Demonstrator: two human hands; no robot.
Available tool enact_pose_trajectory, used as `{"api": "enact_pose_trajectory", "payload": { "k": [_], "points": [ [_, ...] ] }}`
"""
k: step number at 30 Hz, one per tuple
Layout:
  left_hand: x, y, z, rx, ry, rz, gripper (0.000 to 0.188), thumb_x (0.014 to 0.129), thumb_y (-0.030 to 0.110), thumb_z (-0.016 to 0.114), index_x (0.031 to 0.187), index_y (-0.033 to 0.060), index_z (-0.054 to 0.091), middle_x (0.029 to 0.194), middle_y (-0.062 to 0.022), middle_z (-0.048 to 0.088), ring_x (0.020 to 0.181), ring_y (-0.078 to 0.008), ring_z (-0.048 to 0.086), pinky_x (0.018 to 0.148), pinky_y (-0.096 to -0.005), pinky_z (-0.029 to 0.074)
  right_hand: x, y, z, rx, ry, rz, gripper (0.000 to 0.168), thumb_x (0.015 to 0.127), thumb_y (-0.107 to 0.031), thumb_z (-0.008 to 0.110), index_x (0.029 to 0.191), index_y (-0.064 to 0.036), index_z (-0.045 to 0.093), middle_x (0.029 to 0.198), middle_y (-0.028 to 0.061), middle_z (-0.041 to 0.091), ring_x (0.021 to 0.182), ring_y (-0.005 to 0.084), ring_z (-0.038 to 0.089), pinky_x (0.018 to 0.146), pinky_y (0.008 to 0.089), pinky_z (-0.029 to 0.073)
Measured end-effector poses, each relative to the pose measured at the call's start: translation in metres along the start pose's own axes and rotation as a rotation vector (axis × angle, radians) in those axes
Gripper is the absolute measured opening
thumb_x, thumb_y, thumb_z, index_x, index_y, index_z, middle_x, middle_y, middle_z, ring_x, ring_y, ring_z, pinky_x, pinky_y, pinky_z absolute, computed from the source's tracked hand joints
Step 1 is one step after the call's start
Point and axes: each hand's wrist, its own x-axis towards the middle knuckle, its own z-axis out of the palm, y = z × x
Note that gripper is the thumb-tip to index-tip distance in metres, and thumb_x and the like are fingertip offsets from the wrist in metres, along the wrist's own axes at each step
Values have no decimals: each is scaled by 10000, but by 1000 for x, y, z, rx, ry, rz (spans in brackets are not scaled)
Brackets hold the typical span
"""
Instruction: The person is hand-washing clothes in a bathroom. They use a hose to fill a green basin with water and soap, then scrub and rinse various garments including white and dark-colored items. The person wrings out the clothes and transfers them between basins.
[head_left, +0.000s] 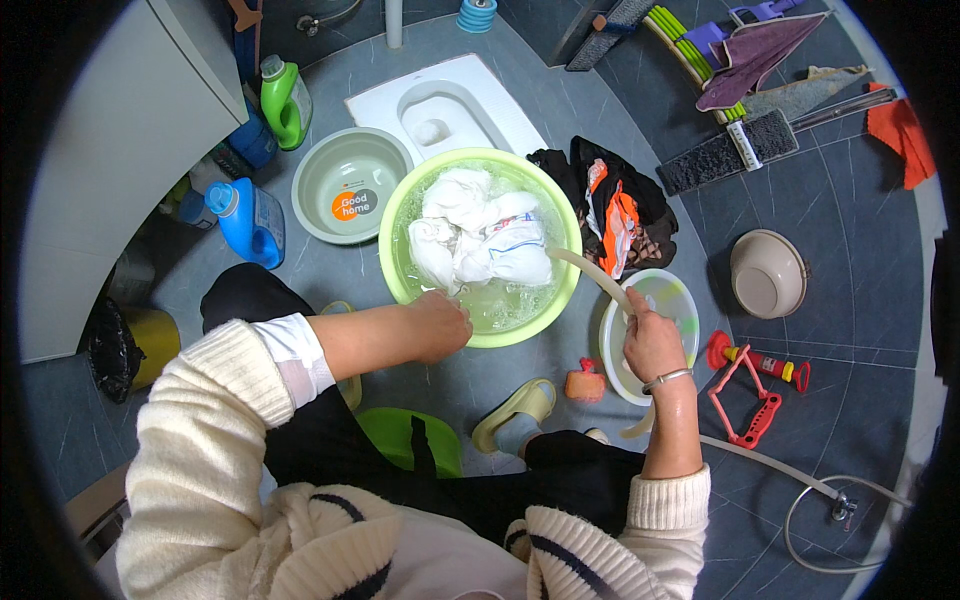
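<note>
A pale green plastic basin (385, 251) of soapy, bubbly water stands on the floor before me. Wet white clothes (480, 217) are bunched in it, one with blue and red marks. My left hand (441, 324) is at the basin's near rim, beside the lower edge of the clothes; its curled fingers are largely hidden, so a grip on cloth is not visible. In my right hand (654, 341) is a pale flexible hose (592, 271), its end pointing into the basin. Below that hand sits a white and green basin (694, 322).
A grey-green basin (307, 199) is left of the wash basin, with a squat toilet (375, 101) behind. Dark and orange clothes (626, 217) lie to the right. Detergent bottles (251, 225) stand left. An orange brush (585, 384) lies near my slipper (510, 416). A wall tap (843, 508) is lower right.
</note>
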Motion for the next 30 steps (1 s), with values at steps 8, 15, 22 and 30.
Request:
{"api": "enact_pose_trajectory", "payload": {
  "k": [8, 15, 22, 30],
  "points": [
    [0, -1, 3, 23, 17, 12, 233, 713, 106, 570, 929, 18, 576, 921, -110, 609, 901, -249, 593, 780, -402, 449, 0, 1, 0, -34, 9, 38, 433, 770, -54, 436, 1200, -44, 482, 793, 253, 610, 752, 396, 602, 703, 477, 465],
    [0, -1, 4, -4, 14, 12, 232, 712, 102, 569, 926, 11, 574, 919, -117, 612, 898, -254, 594, 783, -405, 447, 0, -2, -5, -71, -80, 63, 452, 759, -72, 447, 1210, -69, 483, 797, 250, 611, 766, 389, 607, 728, 474, 466],
    [-2, -1, 0, 10, 4, 15, 233, 718, 101, 563, 932, 10, 573, 931, -121, 608, 897, -254, 594, 783, -405, 448, -3, -4, -7, -57, -121, 48, 405, 782, -84, 444, 1182, -73, 511, 804, 271, 597, 766, 414, 590, 739, 483, 461],
    [0, -1, 2, 7, -24, 11, 229, 721, 103, 555, 926, 2, 576, 927, -120, 609, 887, -247, 598, 777, -398, 452, -4, -2, -5, -89, -243, -23, 416, 753, -107, 481, 1166, -87, 526, 848, 248, 608, 810, 389, 596, 750, 461, 471]
  ]
}}
